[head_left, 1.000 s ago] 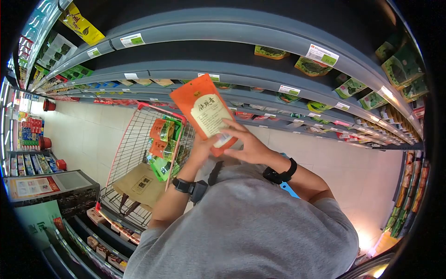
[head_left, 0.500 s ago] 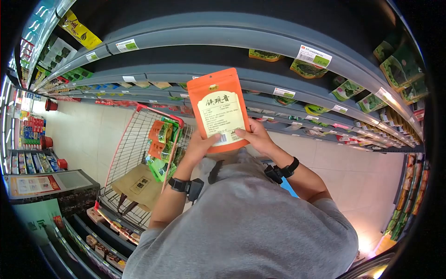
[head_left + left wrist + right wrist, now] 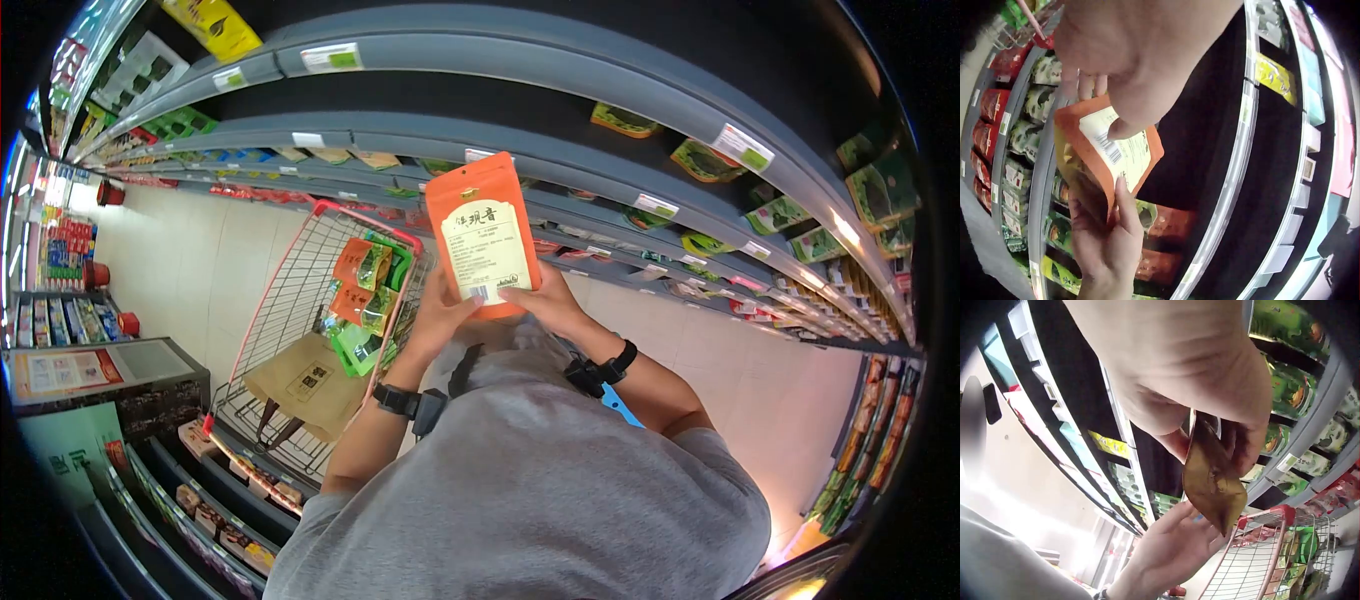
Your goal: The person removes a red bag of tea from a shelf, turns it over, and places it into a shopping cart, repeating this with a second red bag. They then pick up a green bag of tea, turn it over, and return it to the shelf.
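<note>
An orange tea pouch [image 3: 485, 240] with a cream label faces me at chest height, its printed side up. My left hand [image 3: 440, 313] grips its lower left corner, thumb on the label beside the barcode. At the lower right corner my right hand [image 3: 556, 306] holds it the same way, thumb across the label's edge. The left wrist view shows both thumbs on the face of the pouch [image 3: 1124, 140], with fingers behind it. From the right wrist, the gold-brown bottom of the pouch [image 3: 1213, 478] shows between the right hand [image 3: 1204, 381] and left hand [image 3: 1169, 550].
On the left stands a wire shopping cart [image 3: 290, 285] with a red rim, holding a tan bag [image 3: 312, 385], orange tea packs [image 3: 362, 285] and green packs [image 3: 357, 347]. Grey shelves [image 3: 440, 45] with price tags and green pouches [image 3: 707, 160] run across in front.
The pouch has turned from a leftward tilt to nearly upright. My right hand has gone from spread fingers over its face to a thumb-and-finger hold at the lower right corner.
</note>
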`<state>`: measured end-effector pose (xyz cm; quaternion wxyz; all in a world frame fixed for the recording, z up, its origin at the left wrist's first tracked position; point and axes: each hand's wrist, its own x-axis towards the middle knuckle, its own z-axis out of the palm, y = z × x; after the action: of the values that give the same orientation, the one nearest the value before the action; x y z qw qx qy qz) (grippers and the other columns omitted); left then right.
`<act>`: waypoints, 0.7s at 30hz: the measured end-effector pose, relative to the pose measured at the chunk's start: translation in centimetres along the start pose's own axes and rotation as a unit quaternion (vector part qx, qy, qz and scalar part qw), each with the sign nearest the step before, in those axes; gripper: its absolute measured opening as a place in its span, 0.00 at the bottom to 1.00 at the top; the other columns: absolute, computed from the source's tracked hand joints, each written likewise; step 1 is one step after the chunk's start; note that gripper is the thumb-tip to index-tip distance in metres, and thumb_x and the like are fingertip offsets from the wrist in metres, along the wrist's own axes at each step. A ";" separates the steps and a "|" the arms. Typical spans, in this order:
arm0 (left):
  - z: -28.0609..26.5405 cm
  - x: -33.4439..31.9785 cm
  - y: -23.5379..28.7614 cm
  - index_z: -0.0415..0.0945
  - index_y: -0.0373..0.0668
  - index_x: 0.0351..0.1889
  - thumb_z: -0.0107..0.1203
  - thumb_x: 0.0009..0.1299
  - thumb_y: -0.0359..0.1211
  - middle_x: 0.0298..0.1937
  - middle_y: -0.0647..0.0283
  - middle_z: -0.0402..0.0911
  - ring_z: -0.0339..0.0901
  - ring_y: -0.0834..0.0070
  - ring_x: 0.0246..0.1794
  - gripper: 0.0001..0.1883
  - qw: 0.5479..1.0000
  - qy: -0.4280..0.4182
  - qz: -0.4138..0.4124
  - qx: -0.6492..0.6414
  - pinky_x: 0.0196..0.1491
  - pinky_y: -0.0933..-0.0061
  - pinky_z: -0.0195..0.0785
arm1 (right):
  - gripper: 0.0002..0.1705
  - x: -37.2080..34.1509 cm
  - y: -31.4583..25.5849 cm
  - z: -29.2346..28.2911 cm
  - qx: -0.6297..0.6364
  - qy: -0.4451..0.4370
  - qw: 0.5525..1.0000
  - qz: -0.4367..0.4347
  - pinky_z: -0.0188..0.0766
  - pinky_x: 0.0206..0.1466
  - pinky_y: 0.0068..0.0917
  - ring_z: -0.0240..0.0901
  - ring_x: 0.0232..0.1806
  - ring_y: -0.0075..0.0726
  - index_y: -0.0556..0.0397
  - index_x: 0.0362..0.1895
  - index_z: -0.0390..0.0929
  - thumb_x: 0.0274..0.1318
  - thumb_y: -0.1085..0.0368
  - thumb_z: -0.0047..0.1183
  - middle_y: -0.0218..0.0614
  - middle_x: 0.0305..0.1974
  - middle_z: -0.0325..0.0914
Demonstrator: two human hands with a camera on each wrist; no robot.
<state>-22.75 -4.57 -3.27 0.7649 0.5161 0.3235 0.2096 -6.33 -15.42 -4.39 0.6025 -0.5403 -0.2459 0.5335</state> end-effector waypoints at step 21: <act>-24.7 -6.3 -2.8 0.59 0.35 0.62 0.48 0.65 0.22 0.56 0.53 0.72 0.73 0.62 0.55 0.25 0.930 0.150 -0.069 -0.327 0.56 0.62 0.71 | 0.30 11.7 8.3 21.3 -0.173 -0.104 0.971 0.132 0.72 0.50 0.35 0.72 0.51 0.41 0.57 0.58 0.65 0.53 0.61 0.61 0.44 0.52 0.71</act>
<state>-44.80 6.37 -10.48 0.8464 0.1757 0.3830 0.3257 -24.45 2.26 -9.01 0.3957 -0.6053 -0.3223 0.6108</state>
